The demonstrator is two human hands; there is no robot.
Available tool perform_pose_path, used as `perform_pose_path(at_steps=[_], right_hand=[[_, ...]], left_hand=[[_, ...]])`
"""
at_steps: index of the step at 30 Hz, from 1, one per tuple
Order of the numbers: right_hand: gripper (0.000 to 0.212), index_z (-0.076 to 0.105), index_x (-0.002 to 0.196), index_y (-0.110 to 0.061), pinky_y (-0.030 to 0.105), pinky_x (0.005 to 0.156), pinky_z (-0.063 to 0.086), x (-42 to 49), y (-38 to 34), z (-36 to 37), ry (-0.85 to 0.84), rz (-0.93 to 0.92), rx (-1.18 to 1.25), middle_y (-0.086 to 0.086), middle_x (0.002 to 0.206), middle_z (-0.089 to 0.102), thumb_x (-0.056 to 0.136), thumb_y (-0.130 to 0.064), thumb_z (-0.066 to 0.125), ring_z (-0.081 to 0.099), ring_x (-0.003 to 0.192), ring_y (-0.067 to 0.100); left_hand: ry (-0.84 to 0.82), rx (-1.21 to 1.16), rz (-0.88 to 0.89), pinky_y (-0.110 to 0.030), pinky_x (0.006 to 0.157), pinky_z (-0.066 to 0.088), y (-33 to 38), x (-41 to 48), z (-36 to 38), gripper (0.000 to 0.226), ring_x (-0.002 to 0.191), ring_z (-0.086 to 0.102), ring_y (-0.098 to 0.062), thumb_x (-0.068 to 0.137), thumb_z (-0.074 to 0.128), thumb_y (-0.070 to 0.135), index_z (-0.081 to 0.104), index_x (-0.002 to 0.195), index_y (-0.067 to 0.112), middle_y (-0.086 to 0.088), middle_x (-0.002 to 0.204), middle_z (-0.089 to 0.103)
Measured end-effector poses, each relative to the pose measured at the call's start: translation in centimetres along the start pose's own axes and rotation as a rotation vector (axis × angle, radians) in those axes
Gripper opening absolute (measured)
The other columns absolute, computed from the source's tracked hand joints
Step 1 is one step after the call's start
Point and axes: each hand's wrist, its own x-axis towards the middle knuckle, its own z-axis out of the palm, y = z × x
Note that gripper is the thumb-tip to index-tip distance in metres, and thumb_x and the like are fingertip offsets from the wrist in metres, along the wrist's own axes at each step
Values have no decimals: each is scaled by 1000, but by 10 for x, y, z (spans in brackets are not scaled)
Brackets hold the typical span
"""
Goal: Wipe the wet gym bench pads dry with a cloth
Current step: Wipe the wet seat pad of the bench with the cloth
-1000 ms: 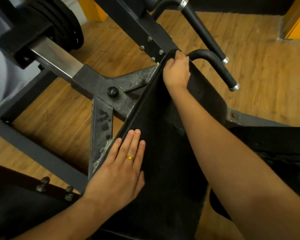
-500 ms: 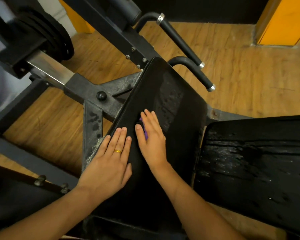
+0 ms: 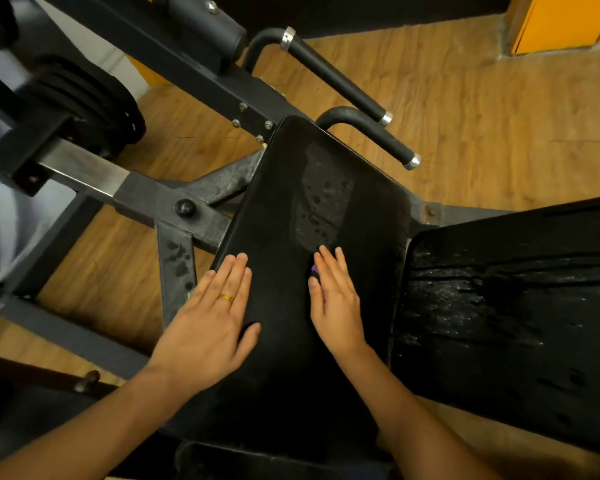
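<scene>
A long black bench pad (image 3: 278,216) runs up the middle of the head view, with a patch of water drops (image 3: 323,202) on its upper half. My left hand (image 3: 212,317) lies flat on the pad's left side, fingers straight, a gold ring on one finger. My right hand (image 3: 336,296) presses flat on the pad just below the wet patch. A small purple cloth (image 3: 314,269) peeks out from under its fingers; most of the cloth is hidden. A second black pad (image 3: 510,306) at the right is streaked with water.
Dark steel frame beams (image 3: 160,202) and a weight stack (image 3: 84,102) stand at the left. Two black handle bars (image 3: 368,129) with chrome ends jut out beyond the pad's top. Wooden floor (image 3: 482,116) surrounds the machine, with an orange wall (image 3: 561,19) at top right.
My right hand has slid from the pad's top end down to its middle, then a little to the right. My left hand has stayed flat on the left side.
</scene>
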Motion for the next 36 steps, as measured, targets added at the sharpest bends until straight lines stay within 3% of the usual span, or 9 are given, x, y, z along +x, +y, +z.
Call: perform_pose_path(at_steps=[7,11,15,20,24,27,29,32,36], right_hand=[[45,45,149,-3,28,125,13,54,-51,8,-195,-225,48,5,162,35,106,-17,48,7,156,18],[45,45,149,-2,35,125,20,67,-63,14,-190,-261,36,6,162,36,106,-15,47,11,156,21],[44,48,148,-8,21,122,13,41,-34,6,-106,-152,32,-1,161,37,105,-17,47,15,155,13],[42,53,144,-8,30,125,22,-8,26,-10,42,115,70,-6,157,40,103,-15,50,22,153,10],[45,47,149,-7,12,121,11,-7,18,-9,9,180,59,-12,158,31,105,-16,50,12,155,9],[46,44,150,-8,31,125,18,13,-6,-5,-54,75,41,-4,162,33,106,-19,47,9,155,13],[46,44,150,-7,36,124,21,32,-30,2,-99,-23,60,0,162,34,106,-19,47,10,156,17],[47,43,150,-3,31,124,17,61,-66,13,-148,-133,64,4,163,33,105,-16,48,9,156,21],[48,40,152,-5,13,119,2,67,-68,14,-168,-169,70,2,165,29,106,-16,47,6,156,16]], left_hand=[[-2,31,2,-46,124,13,1,1,0,79,155,11,-33,99,35,52,27,154,-5,-24,165,14],[-8,26,-3,-46,125,11,1,1,0,78,156,9,-32,100,33,52,26,154,-4,-24,165,13],[-4,24,0,-45,125,12,1,1,0,79,155,10,-32,99,34,51,28,154,-4,-24,165,15],[2,18,-1,-46,124,13,1,1,0,79,155,11,-32,99,35,52,28,154,-4,-24,165,15],[10,18,-1,-48,124,16,1,1,0,79,155,12,-34,99,35,51,28,153,-5,-25,164,15],[14,19,0,-48,124,16,2,1,1,78,154,14,-35,98,34,50,29,153,-6,-26,164,16],[11,19,0,-48,124,16,2,1,1,79,155,13,-34,98,34,50,29,153,-6,-26,164,15],[8,20,3,-49,125,16,2,1,2,79,155,11,-34,98,34,50,28,153,-6,-26,164,13],[15,3,0,-50,124,18,2,2,2,78,155,12,-34,98,33,50,27,153,-6,-26,164,14]])
